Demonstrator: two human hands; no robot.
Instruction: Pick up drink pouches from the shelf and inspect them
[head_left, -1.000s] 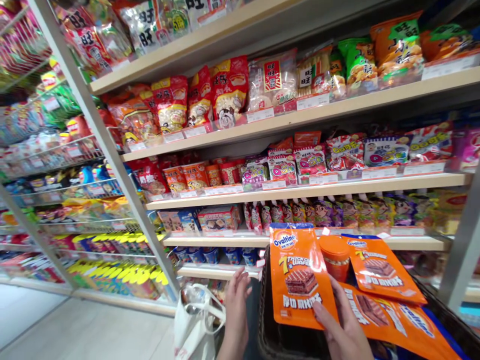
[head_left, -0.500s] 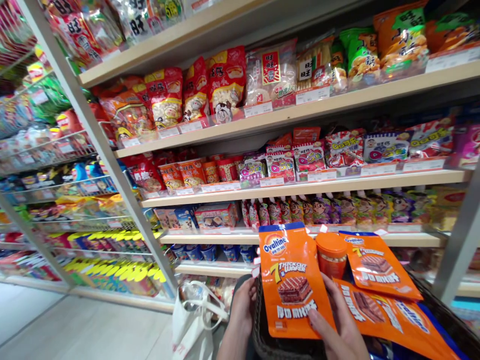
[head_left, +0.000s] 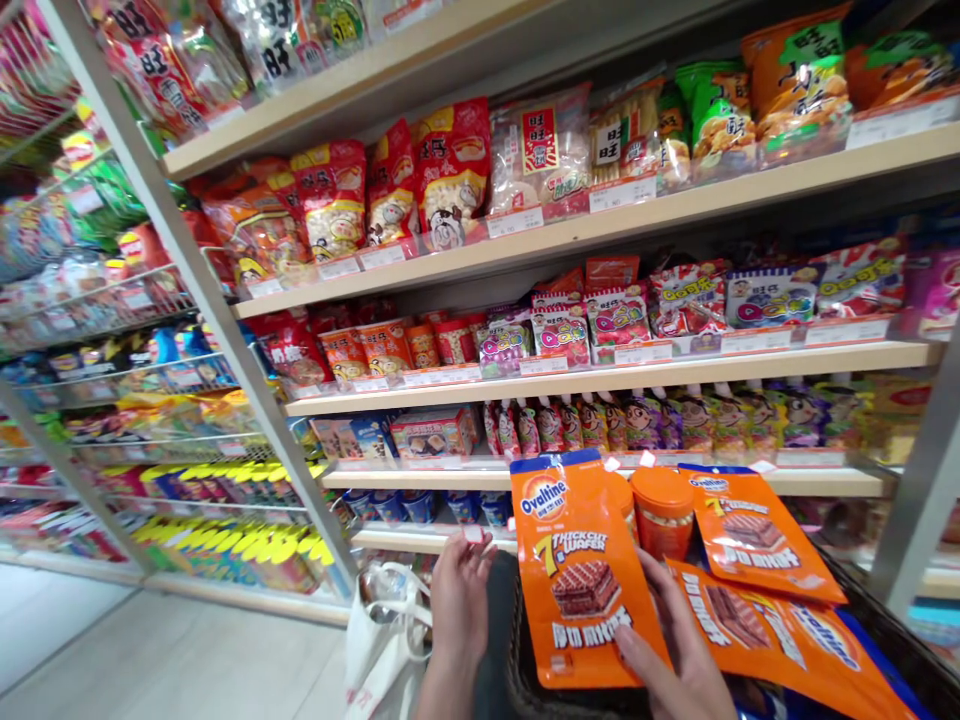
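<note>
My right hand holds an orange Ovaltine wafer pouch upright at its lower right corner, fingers closed behind it. Below the pouch sits a dark woven basket with two more orange wafer pouches and an orange-lidded jar in it. My left hand is at the basket's left rim with a small white tag pinched at its fingertips. A white bag hangs just left of that hand.
Store shelves packed with snack bags, candy pouches and boxes fill the view ahead. A slanted grey upright divides them from wire racks on the left. Grey floor shows at the lower left. Another upright stands at the right.
My right hand has shifted the orange pouch a little left and lower. My left hand moved from open in the air toward the basket's left rim and now pinches a small tag.
</note>
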